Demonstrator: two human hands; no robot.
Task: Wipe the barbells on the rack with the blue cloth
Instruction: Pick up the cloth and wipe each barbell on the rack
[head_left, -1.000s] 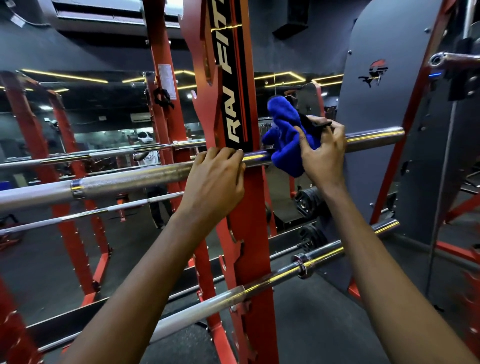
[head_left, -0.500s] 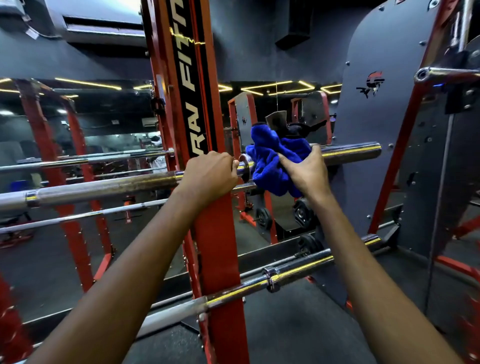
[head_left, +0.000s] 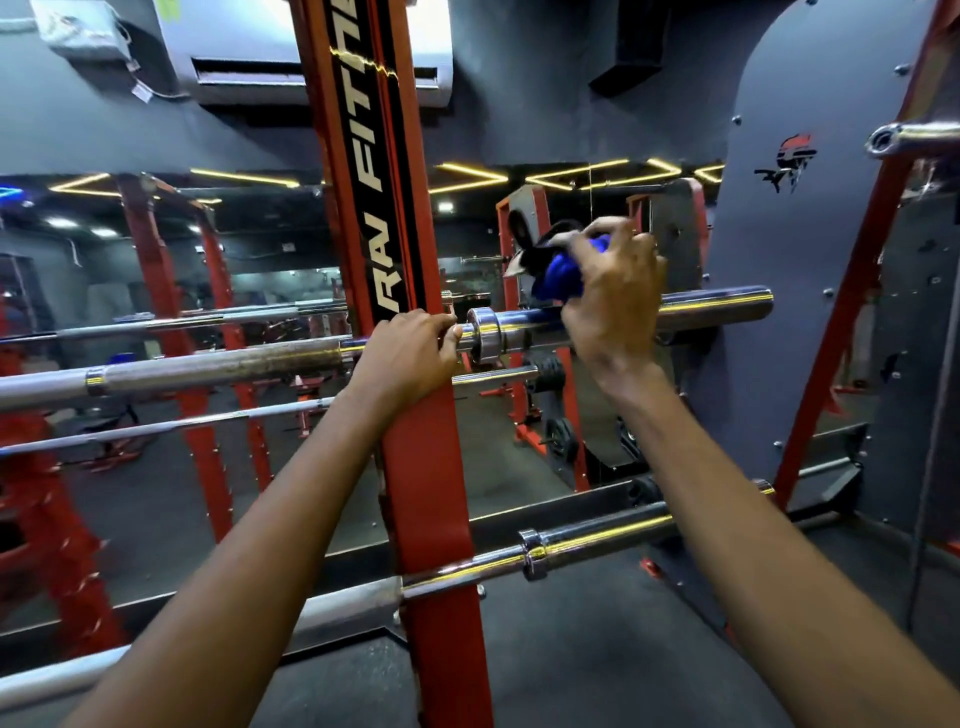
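Wiping the upper barbell (head_left: 717, 310), left hand (head_left: 408, 358) gripping it, the right hand (head_left: 615, 306) fingers (head_left: 605, 224) pinch the bunched blue cloth (head_left: 556, 280); next, likely, pressing it onto the bar beneath them.

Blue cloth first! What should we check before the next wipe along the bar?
1. The blue cloth is in the right hand: ok, it is bunched in the fingers.
2. The blue cloth is pressed on the upper barbell: cannot tell, the right hand hides where they meet.
3. The left hand steadies the upper barbell beside the red upright: ok, its fingers curl round the bar.
4. The right end of the upper barbell is free to wipe: ok, nothing sits on it.
5. The lower barbell is already wiped: cannot tell.
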